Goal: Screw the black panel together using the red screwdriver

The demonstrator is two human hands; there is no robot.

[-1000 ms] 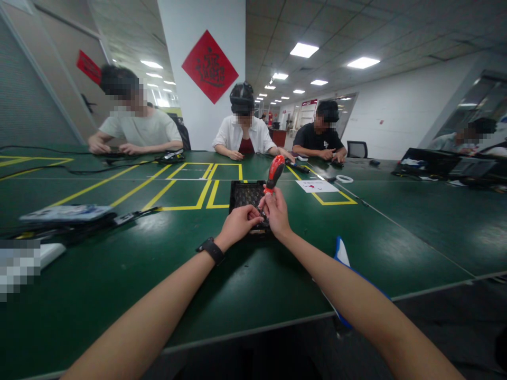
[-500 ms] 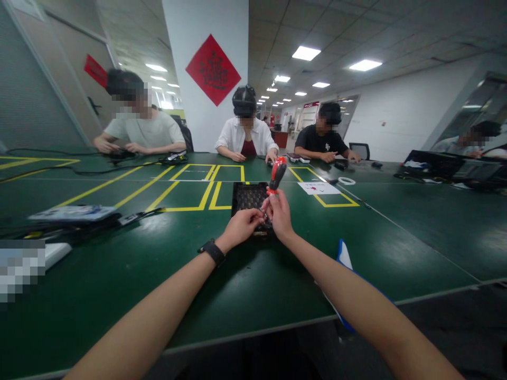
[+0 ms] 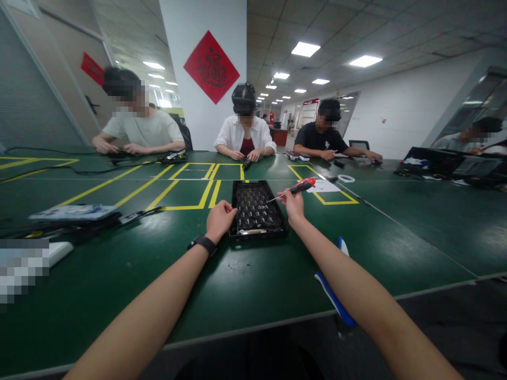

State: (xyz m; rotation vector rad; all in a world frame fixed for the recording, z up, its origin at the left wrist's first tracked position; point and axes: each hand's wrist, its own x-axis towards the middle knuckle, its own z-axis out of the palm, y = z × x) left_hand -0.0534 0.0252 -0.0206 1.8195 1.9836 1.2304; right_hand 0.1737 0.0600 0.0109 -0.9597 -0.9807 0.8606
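Observation:
A black tray (image 3: 236,228) of small parts lies on the green table (image 3: 253,285) in front of me. My left hand (image 3: 220,217) is closed into a loose fist against the tray's left edge; whether it holds anything is hidden. A black watch sits on that wrist. My right hand (image 3: 293,203) is at the tray's right side and grips a red-handled screwdriver (image 3: 298,187), which lies nearly level with its tip pointing left over the tray.
Yellow tape lines mark the table beyond the tray. A white sheet (image 3: 324,186) and a tape ring (image 3: 345,179) lie to the right. A blue-and-white object (image 3: 335,295) rests under my right forearm. Cables and flat devices (image 3: 75,213) lie left. Several people work at the far side.
My hands have parted from above the tray's near end. The screwdriver went from upright to nearly level and moved right. My left hand moved to the tray's left edge.

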